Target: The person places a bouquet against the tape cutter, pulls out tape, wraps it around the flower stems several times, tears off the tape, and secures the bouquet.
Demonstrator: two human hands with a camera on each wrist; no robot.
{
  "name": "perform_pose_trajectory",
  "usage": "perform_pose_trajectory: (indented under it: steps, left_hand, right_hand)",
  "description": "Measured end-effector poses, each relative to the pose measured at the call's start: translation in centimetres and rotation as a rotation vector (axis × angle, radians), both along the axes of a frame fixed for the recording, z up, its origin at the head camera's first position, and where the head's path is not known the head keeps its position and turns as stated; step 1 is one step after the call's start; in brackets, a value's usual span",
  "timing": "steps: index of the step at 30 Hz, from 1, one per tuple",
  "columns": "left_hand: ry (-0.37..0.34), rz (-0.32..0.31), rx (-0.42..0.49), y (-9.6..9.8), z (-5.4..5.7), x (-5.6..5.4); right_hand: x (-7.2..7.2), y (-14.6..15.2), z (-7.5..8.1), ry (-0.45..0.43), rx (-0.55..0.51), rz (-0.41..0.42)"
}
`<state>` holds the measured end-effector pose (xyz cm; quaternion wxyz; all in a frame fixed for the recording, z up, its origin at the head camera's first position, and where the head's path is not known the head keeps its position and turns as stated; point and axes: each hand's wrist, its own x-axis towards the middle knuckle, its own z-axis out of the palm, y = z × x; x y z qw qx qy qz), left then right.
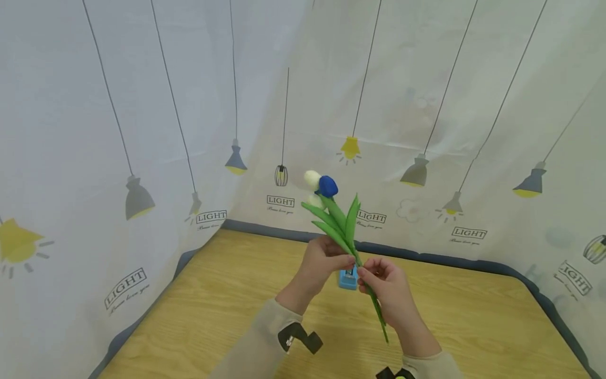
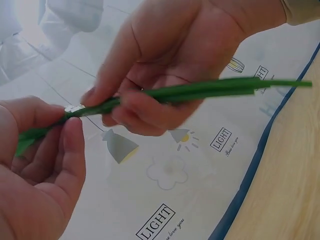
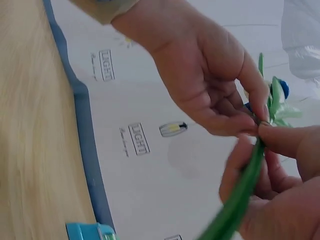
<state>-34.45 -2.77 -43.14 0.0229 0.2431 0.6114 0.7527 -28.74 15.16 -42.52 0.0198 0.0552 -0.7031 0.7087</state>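
Fingers [image 1: 366,272] of the right hand [image 1: 385,292] curl round the bundle of long green artificial stems [image 1: 376,308], thumb and forefinger pinching it just where a small pale band [image 2: 75,108] circles the stalks. Close against them, the left hand [image 1: 322,263] pinches the same spot from the other side, fingertips [image 3: 255,122] pressed to the band, the rest of that hand curled loosely. Neither hand is open; both grip the bunch, held up in the air above the middle of the table rather than resting on it.

Judging by the pictures, the stems are already gathered and lie tight together, with the band set round them, so the bundling looks largely done; what seems left is seating or tightening that band, and whether it is fully fastened cannot be told. The lower ends of the stems trail down past the right wrist toward the near edge of the light wooden table [image 1: 213,305].

Beyond the hands, a small light-blue plastic object [image 1: 347,279] sits on the table near its far edge, partly hidden. Higher up, flat green leaves [image 1: 338,221] fan out from the bunch, topped by a dark blue flower head [image 1: 327,186] and cream-white flower heads [image 1: 311,179]. Behind everything hangs a pale curtain printed with lamps [image 1: 142,131].
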Motion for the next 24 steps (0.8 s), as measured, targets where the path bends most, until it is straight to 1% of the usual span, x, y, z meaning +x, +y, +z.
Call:
perform_pose_trajectory:
  steps: [2, 6, 7, 9, 11, 15, 17, 21, 24]
  left_hand:
    - [-0.02, 0.006, -0.018, -0.1, -0.1, -0.1]
    - [-0.064, 0.016, -0.026, -0.5, -0.1, -0.4]
    - [-0.076, 0.019, -0.022, -0.5, -0.1, -0.5]
    - [-0.099, 0.019, -0.012, -0.7, -0.1, -0.6]
    - [-0.114, 0.013, -0.007, -0.7, 0.0, -0.6]
    - [-0.136, 0.009, 0.004, -0.4, 0.0, -0.6]
    - [-0.153, 0.022, 0.01, -0.3, -0.1, -0.6]
    - [-0.198, 0.061, 0.007, -0.1, -0.2, -0.6]
    - [-0.207, 0.081, -0.015, 0.0, -0.4, -0.8]
  right_hand:
    - [-0.3, 0.5, -0.2, 0.005, 0.098, -0.004]
    - [-0.8, 1.5, -0.4, 0.013, 0.294, 0.034]
    - [-0.9, 1.7, -0.5, 0.016, 0.336, 0.048]
    - [-1.1, 2.0, -0.6, 0.016, 0.381, 0.076]
    - [-1.3, 2.1, -0.6, 0.012, 0.408, 0.086]
    - [-1.4, 2.0, -0.7, 0.0, 0.427, 0.065]
    - [-1.4, 2.0, -0.7, -0.004, 0.422, 0.053]
    - [-1.4, 1.9, -0.9, -0.001, 0.394, 0.056]
    - [-1.4, 1.7, -1.1, 0.003, 0.39, 0.051]
